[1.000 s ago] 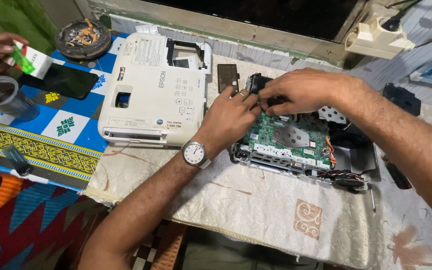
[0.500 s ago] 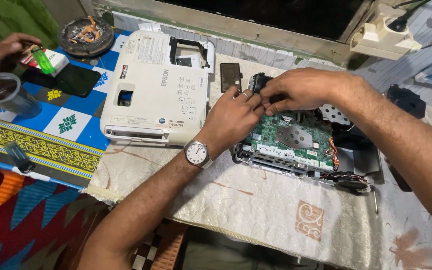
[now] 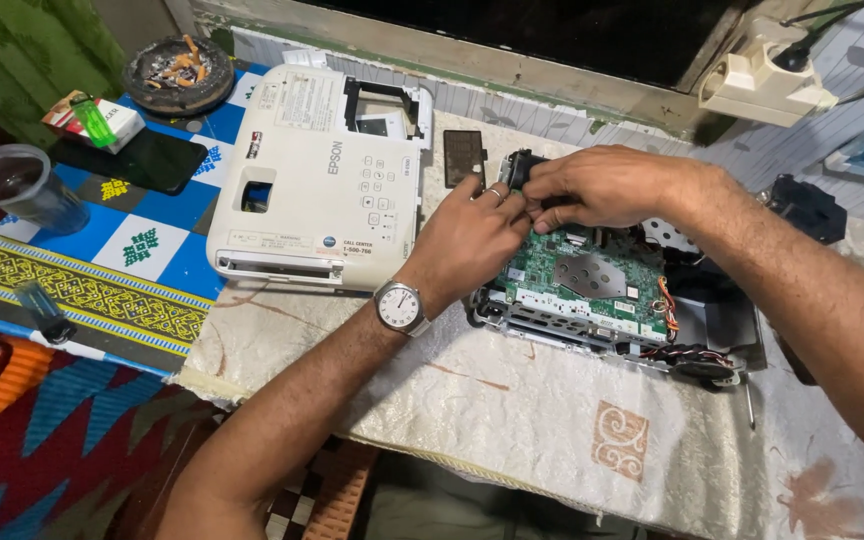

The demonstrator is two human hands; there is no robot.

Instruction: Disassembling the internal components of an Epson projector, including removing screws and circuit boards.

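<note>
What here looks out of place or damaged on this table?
The projector chassis lies open, its green circuit board and loose wires exposed, while its white top cover sits apart to the left. Both the left hand and the right hand work at its lens end. Nothing looks spilled.

**One head-worn view, looking down and forward over the counter**

There is a single view, from a camera on the person's head. It looks steeply down and forward across the counter (image 3: pixel 512 420), close enough that both forearms enter from the bottom and right edges and fill much of the frame. The left hand (image 3: pixel 467 240) and right hand (image 3: pixel 597 185) meet just above centre, over the opened device (image 3: pixel 602 290). The far edge of the view reaches a window ledge (image 3: pixel 512 60); the left edge takes in a patterned cloth (image 3: pixel 82 280). With only one camera, no second view overlaps it.
</note>
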